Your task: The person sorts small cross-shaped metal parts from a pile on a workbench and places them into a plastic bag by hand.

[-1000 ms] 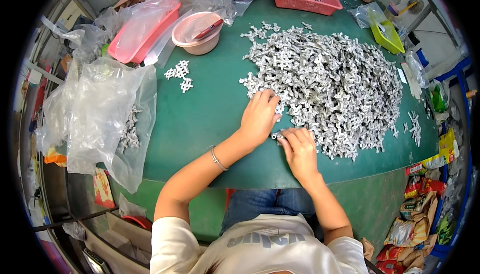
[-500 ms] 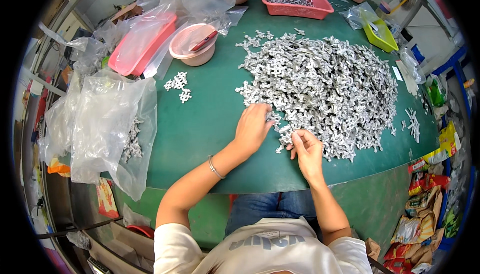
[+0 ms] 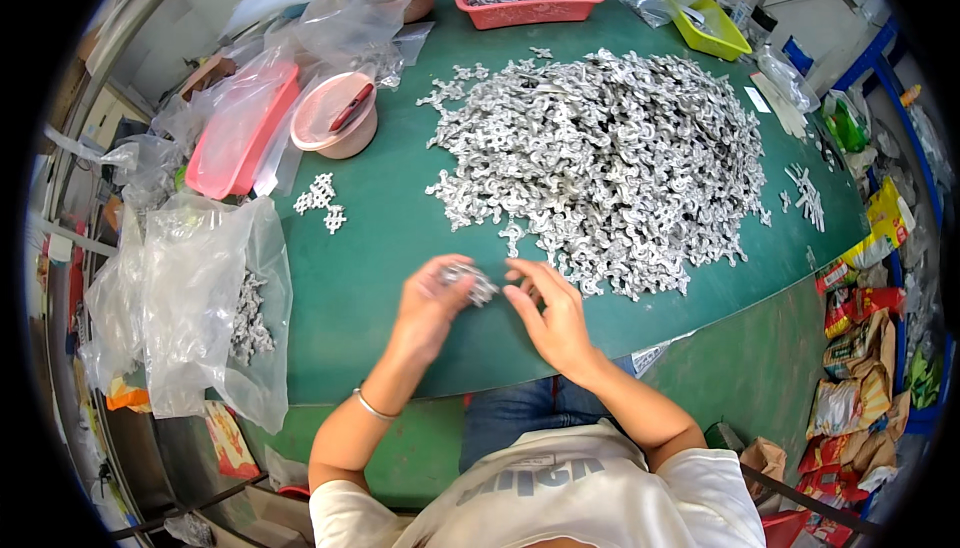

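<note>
"On the left of the table, what are you seeing?"

"A clear plastic bag (image 3: 185,293) is sprawling there, with silver bits (image 3: 248,323) showing at its right side; whether they are lying inside or underneath, I cannot tell. Just right of it, a small cluster (image 3: 318,193) of cross-shaped pieces is resting on the green table (image 3: 390,218), and farther off a pale pink bowl (image 3: 350,143) is holding a red-handled tool (image 3: 352,106)."

"And the left hand (image 3: 425,298)?"

"It is hanging over the near part of the table, thumb and fingers gripping a bunch of silver pieces (image 3: 482,290). Blur is hiding how many."

"How are you expecting them to handle?"

"I'm judging them light singly, stiff and hard rather than fragile, perhaps slippery where the faces are shining. Their knobby arms are offering a good catch, so I'm favouring a pinch across the outer arms, with the palm cupping any loose ones."

"The right hand (image 3: 555,323)?"

"It is hovering just right of the bunch, half open, thumb and forefinger parting round a gap with nothing showing in it."

"Beyond that?"

"A big pile (image 3: 600,168) of similar pieces is spreading far and right, and slim silver strips (image 3: 806,200) are lying near the right edge."
</note>
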A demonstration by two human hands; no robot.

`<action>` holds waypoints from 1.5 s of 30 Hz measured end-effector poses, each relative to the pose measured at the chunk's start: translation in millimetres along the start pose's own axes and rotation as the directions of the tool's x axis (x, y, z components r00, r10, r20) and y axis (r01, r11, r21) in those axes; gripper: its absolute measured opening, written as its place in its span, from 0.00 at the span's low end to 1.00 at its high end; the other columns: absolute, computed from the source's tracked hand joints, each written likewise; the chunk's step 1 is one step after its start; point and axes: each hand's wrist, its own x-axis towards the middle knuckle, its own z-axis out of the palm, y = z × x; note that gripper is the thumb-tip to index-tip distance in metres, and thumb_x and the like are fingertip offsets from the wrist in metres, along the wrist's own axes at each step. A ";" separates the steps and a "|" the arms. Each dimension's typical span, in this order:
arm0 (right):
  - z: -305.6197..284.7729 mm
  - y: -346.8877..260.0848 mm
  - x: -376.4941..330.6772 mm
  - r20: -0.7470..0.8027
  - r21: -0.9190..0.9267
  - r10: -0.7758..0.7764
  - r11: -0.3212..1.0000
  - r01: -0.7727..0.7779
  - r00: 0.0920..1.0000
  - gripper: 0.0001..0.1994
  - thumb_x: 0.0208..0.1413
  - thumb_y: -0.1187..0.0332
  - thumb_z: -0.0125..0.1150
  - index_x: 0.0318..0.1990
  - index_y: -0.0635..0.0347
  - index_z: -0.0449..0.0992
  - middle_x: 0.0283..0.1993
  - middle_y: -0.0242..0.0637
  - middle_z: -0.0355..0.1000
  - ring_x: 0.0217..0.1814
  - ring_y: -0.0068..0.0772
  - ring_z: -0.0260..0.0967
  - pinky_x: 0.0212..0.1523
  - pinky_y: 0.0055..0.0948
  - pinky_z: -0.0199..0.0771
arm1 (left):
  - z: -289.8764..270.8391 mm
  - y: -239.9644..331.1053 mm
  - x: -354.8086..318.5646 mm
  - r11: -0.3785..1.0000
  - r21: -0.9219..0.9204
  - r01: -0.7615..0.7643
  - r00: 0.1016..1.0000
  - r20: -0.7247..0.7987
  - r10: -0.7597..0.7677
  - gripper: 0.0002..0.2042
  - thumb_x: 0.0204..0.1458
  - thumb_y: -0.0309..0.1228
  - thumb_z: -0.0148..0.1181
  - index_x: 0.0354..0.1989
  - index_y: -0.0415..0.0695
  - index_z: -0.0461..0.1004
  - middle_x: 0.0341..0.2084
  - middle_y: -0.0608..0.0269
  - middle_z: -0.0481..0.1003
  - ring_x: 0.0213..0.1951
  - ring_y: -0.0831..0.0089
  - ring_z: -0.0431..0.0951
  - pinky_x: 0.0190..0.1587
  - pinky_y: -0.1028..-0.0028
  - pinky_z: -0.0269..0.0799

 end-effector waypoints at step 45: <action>30.8 16.0 12.2 0.284 -0.322 -0.301 0.864 0.386 0.911 0.30 0.41 0.68 0.64 0.52 0.68 0.60 0.62 0.53 0.44 0.65 0.63 0.38 0.61 0.54 0.44 | -1.9 -5.3 0.5 0.184 0.933 -0.310 0.841 0.179 0.510 0.19 0.46 0.18 0.52 0.49 0.40 0.66 0.52 0.48 0.62 0.52 0.54 0.65 0.51 0.67 0.63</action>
